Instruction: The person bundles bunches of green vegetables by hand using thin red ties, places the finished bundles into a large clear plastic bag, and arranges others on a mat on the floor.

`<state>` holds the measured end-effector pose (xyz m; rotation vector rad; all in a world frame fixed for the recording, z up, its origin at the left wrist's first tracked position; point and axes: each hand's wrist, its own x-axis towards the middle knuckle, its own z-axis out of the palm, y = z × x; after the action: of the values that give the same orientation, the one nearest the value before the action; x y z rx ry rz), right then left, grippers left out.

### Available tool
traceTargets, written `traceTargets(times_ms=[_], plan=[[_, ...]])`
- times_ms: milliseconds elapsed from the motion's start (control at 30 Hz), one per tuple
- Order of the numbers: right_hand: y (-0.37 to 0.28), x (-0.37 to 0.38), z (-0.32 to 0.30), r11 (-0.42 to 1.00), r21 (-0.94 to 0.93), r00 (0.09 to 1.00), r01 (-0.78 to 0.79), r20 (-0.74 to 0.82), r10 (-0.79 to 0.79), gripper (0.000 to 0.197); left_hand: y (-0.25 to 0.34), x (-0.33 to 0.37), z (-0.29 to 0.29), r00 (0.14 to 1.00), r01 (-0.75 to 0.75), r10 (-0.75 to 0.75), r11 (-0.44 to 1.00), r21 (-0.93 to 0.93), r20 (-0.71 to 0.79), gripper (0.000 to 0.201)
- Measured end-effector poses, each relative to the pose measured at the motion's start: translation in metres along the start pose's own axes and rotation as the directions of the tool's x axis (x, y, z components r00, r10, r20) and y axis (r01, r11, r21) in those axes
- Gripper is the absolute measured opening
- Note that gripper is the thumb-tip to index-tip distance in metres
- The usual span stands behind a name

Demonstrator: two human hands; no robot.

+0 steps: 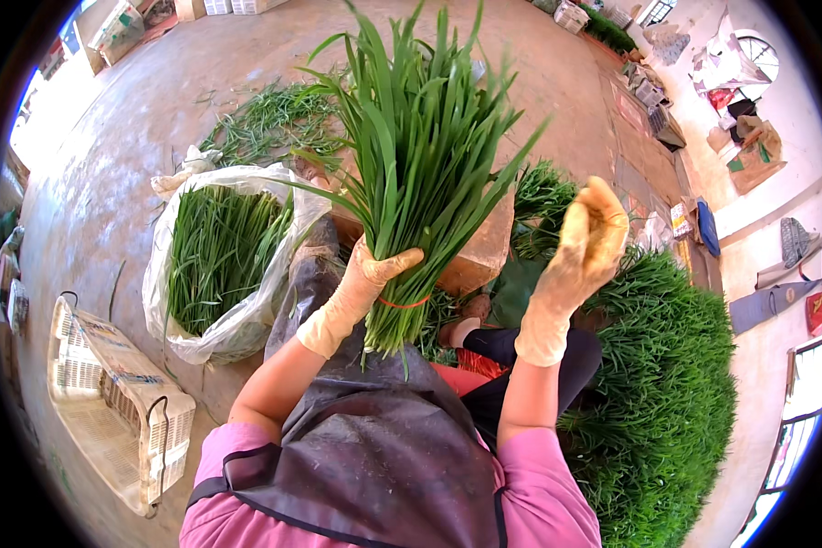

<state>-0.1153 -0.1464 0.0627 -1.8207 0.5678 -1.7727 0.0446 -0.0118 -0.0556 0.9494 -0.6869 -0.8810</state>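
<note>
We lose most fingers of the left hand [363,285] behind the bundle of leaves [420,164], whose tips blur and run past the upper edge. The bundle also covers part of the brown block [479,251]. Leaves hide the inside bottom of the bag [159,265]. White crates [247,5] at the floor's [210,64] far edge are cut off; the lower edge cuts the green heap [658,393].

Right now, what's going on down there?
The person's yellow-gloved left hand grips an upright bunch of long green leaves near its lower end, just above the thin orange-red band around it. The stained, yellow-gloved right hand is raised apart from the bunch, half-curled, with nothing visible in it. To the left, an open white plastic sack holds more long green leaves; to the right spreads a large, dense heap of green leaves.
</note>
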Motion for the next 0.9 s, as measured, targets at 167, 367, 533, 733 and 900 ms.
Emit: traceTargets(times_ms=[167, 367, 533, 733, 900], plan=[[-0.041, 0.015, 0.038, 0.783, -0.094, 0.698, 0.614, 0.528, -0.484, 0.040, -0.012, -0.003, 0.012, 0.997, -0.068, 0.068, 0.998, -0.007, -0.039, 0.046], [-0.035, 0.047, 0.033, 0.855, -0.136, 0.641, 0.500, 0.722, -0.260, 0.029, -0.013, -0.013, 0.006, 0.999, -0.028, 0.027, 0.999, 0.038, 0.018, 0.051], [-0.035, 0.058, 0.034, 0.827, -0.125, 0.559, 0.548, 0.790, -0.252, 0.037, -0.017, -0.013, 0.001, 0.999, 0.004, -0.007, 0.997, 0.081, 0.041, 0.058], [-0.044, 0.049, 0.033, 0.856, -0.033, 0.629, 0.516, 0.692, -0.353, 0.040, -0.017, -0.019, 0.005, 0.997, 0.079, -0.078, 0.996, -0.052, 0.008, 0.051], [-0.031, 0.051, 0.042, 0.706, -0.158, 0.523, 0.690, 0.783, -0.336, 0.023, -0.020, -0.018, 0.004, 0.995, 0.101, -0.101, 0.994, -0.041, 0.016, 0.051]])
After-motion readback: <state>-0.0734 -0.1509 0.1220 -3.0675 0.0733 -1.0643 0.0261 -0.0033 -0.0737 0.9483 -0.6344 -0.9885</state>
